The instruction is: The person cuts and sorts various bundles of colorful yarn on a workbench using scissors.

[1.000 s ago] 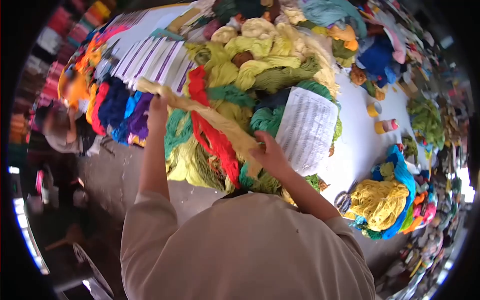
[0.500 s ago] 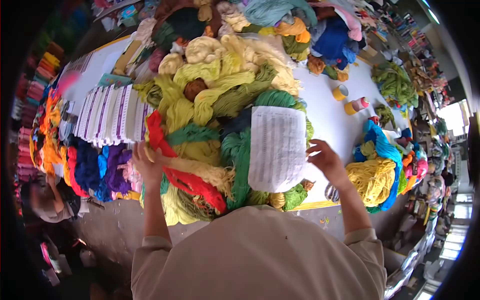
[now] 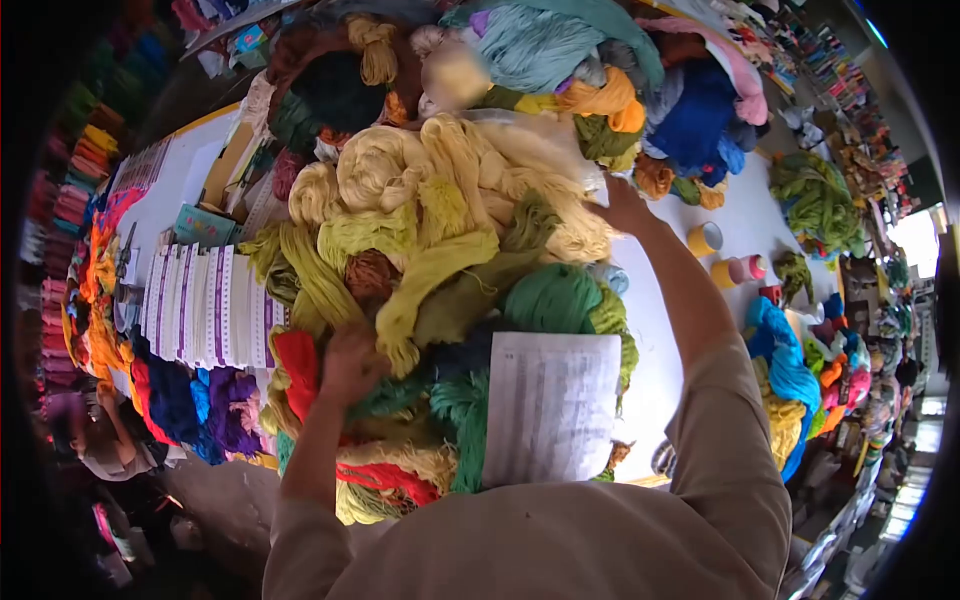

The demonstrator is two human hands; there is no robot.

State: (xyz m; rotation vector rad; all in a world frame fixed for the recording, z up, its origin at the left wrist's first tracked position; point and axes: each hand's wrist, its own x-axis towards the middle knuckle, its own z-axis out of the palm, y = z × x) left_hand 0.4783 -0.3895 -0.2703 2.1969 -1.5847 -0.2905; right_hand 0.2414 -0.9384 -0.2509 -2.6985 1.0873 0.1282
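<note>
My left hand (image 3: 355, 365) is low over the yarn pile, beside a red skein (image 3: 298, 372) and the lower end of a yellow-green skein (image 3: 435, 285). Motion blurs its fingers. Farther out, my right hand (image 3: 622, 208) reaches to the right edge of the cream skeins (image 3: 562, 195), its fingers stretched toward them. A printed paper sheet (image 3: 553, 405) lies close in front of my body, over dark green yarn (image 3: 460, 405). A ball-like green skein (image 3: 553, 300) is just above the sheet.
White cards with purple stripes (image 3: 210, 305) stand stacked at left. Two small cylinders, one yellow (image 3: 705, 238) and one yellow and pink (image 3: 738, 270), are on the white table (image 3: 655, 300). More yarn heaps surround them. Another person (image 3: 105, 440) is at far left.
My right hand has moved from beside the paper sheet to the cream skeins. My left hand has shifted right and inward over the pile. The view has shifted, with the sheet now lower.
</note>
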